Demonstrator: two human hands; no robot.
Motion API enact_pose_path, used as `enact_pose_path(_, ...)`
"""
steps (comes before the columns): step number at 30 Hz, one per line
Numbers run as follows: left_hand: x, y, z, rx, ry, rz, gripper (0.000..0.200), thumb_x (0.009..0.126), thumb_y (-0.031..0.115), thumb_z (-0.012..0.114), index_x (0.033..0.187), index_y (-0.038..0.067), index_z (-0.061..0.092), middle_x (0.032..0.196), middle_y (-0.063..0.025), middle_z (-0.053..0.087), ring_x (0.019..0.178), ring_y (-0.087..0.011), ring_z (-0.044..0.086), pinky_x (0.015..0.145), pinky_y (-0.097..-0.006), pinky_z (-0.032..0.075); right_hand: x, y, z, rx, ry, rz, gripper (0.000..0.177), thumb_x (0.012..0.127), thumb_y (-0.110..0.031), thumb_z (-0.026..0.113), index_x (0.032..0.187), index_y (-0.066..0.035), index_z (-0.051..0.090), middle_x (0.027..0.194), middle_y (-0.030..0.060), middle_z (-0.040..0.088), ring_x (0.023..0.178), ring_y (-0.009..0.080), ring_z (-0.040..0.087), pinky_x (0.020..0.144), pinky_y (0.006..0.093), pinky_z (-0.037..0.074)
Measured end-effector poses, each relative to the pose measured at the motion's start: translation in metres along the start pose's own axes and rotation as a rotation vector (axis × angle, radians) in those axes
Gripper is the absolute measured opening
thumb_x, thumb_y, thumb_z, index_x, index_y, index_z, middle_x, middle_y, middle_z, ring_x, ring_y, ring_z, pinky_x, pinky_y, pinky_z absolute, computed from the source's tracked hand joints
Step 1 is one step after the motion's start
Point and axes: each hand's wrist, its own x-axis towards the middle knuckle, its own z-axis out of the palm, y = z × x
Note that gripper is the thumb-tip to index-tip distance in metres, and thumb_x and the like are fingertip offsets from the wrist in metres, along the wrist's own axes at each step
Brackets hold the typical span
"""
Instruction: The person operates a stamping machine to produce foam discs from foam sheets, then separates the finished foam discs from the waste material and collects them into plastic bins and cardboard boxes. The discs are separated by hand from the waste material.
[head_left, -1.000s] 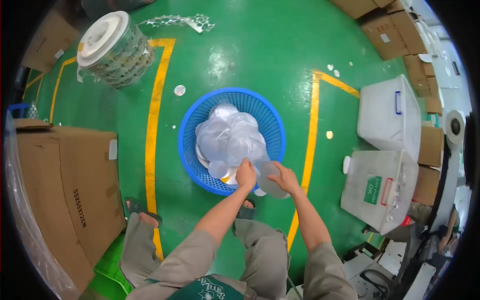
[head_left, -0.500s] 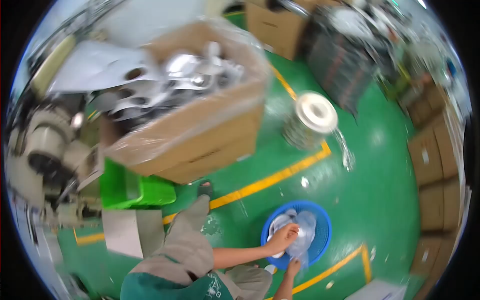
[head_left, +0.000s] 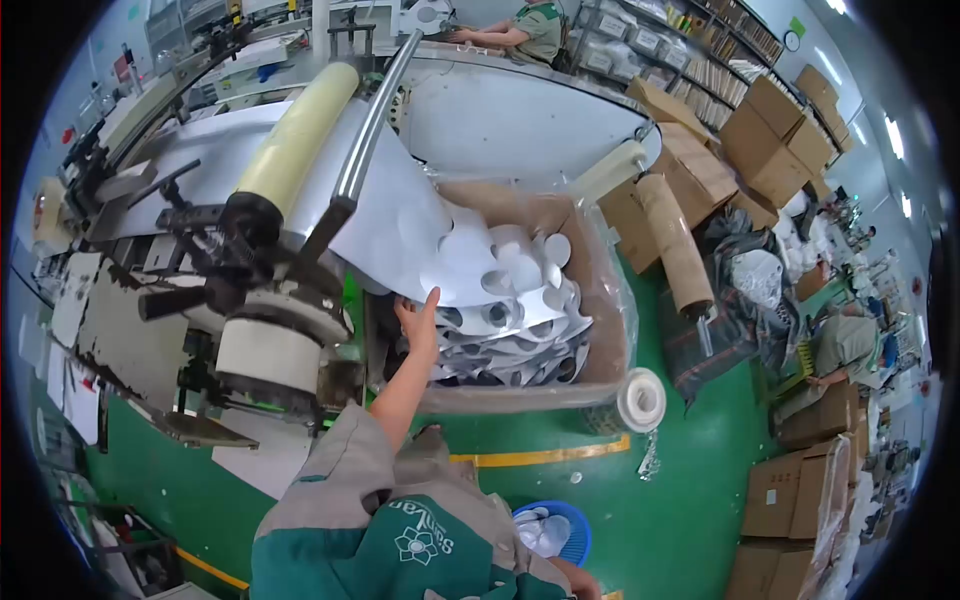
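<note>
My left hand (head_left: 418,322) reaches forward to the near edge of a white punched sheet (head_left: 385,220). Its thumb lies against the sheet and its fingers are curled at the edge, closed on it. The sheet hangs from a roller machine and runs down into a large cardboard box (head_left: 520,398). Inside the box, punched scrap sheets (head_left: 510,340) with round holes lie in a heap. Low in view, only my right forearm shows; the hand itself is out of frame. Near that forearm, a blue basket (head_left: 578,535) on the floor holds white round pieces and clear plastic (head_left: 542,530).
A pale yellow roller (head_left: 300,130) and a metal bar (head_left: 375,120) stand at the left. A white-ended roll (head_left: 640,400) rests on the green floor by the box. Cardboard cartons (head_left: 785,490) are stacked at right. A co-worker (head_left: 525,35) is at the back, another person (head_left: 845,345) at right.
My view has swung up from the floor toward the machine. My left hand has left the basket and clear plastic and is now at the sheet; my right hand has gone out of view.
</note>
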Motion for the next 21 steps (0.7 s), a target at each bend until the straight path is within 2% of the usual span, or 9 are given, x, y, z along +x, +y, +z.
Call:
enact_pose_path(2,0.031,-0.028,0.004,-0.064,-0.069,-0.123,0.050,0.072,0.014,0.071,0.112,0.000,0.044,0.105,-0.0084,0.053,0.093,-0.0181,0.052,0.079,-0.0277,0.043,0.011,-0.005,-0.048,-0.262,0.144,-0.044,0.021,0.079,-0.018,0.058,0.098,-0.009,0.064,0.092,0.0144,0.062,0.082,0.0218,0.061,0.073,0.0310,0.046)
enact_pose_path(4,0.040,-0.044,0.004,-0.033,-0.039,-0.323,0.038,0.073,0.014,0.069,0.103,0.000,0.051,0.091,-0.0061,0.058,0.074,-0.0158,0.056,0.064,-0.0265,0.047,0.060,-0.107,-0.115,-0.284,0.635,-0.044,0.018,0.078,-0.018,0.060,0.091,-0.006,0.064,0.086,0.0119,0.065,0.078,0.0231,0.062,0.068,0.0319,0.048)
enact_pose_path(6,0.040,-0.063,0.014,-0.134,-0.058,-0.381,0.034,0.075,0.014,0.068,0.102,0.001,0.053,0.088,-0.0062,0.058,0.068,-0.0162,0.057,0.058,-0.0272,0.048,0.138,-0.166,-0.184,-0.090,0.777,-0.432,0.019,0.082,-0.016,0.060,0.093,-0.001,0.061,0.084,0.0079,0.064,0.077,0.0142,0.060,0.070,0.0264,0.046)
enact_pose_path(7,0.038,-0.061,0.020,-0.080,0.012,-0.390,0.033,0.076,0.013,0.067,0.104,0.001,0.053,0.092,-0.0069,0.058,0.075,-0.0172,0.058,0.061,-0.0280,0.049,0.180,-0.188,-0.216,-0.119,0.759,-0.521,0.020,0.083,-0.016,0.059,0.096,-0.001,0.060,0.085,0.0058,0.063,0.080,0.0130,0.059,0.071,0.0257,0.046)
enact_pose_path(10,0.027,-0.059,0.028,-0.108,-0.189,-0.262,0.034,0.078,0.011,0.064,0.107,0.000,0.051,0.096,-0.0069,0.058,0.082,-0.0170,0.058,0.066,-0.0295,0.049,0.287,-0.229,-0.274,-0.131,0.611,-0.639,0.047,0.079,-0.026,0.063,0.120,-0.007,0.048,0.115,0.0107,0.055,0.108,0.0240,0.050,0.090,0.0368,0.039)
enact_pose_path(13,0.009,-0.042,0.040,-0.016,-0.252,-0.247,0.038,0.079,0.018,0.065,0.112,0.006,0.050,0.103,-0.0040,0.055,0.090,-0.0123,0.055,0.070,-0.0312,0.046,0.340,-0.215,-0.306,-0.081,0.096,-0.516,0.047,0.074,-0.026,0.069,0.111,-0.003,0.053,0.101,0.0064,0.057,0.093,0.0174,0.053,0.079,0.0312,0.042)
enact_pose_path(15,0.010,-0.037,0.042,-0.047,-0.270,-0.271,0.040,0.078,0.019,0.065,0.112,0.004,0.051,0.104,-0.0052,0.055,0.089,-0.0138,0.055,0.074,-0.0308,0.045,0.354,-0.176,-0.331,0.184,0.192,-0.388,0.038,0.075,-0.020,0.068,0.105,-0.002,0.054,0.095,0.0034,0.057,0.087,0.0136,0.053,0.072,0.0280,0.042)
enact_pose_path(18,0.008,-0.002,0.064,0.064,-0.017,0.149,0.039,0.079,0.019,0.064,0.110,-0.001,0.051,0.104,-0.0065,0.056,0.090,-0.0161,0.055,0.076,-0.0293,0.043,0.340,-0.116,-0.373,0.959,0.439,-0.218,0.039,0.080,-0.019,0.062,0.115,-0.008,0.048,0.106,0.0025,0.056,0.097,0.0164,0.054,0.078,0.0343,0.042)
enact_pose_path(21,0.008,0.011,0.084,-0.019,0.209,0.059,0.038,0.079,0.017,0.063,0.109,-0.004,0.051,0.103,-0.0084,0.057,0.091,-0.0179,0.055,0.079,-0.0283,0.042,0.315,-0.134,-0.396,0.903,0.401,-0.311,0.037,0.083,-0.022,0.059,0.116,-0.009,0.049,0.106,0.0024,0.057,0.097,0.0162,0.053,0.080,0.0349,0.041)
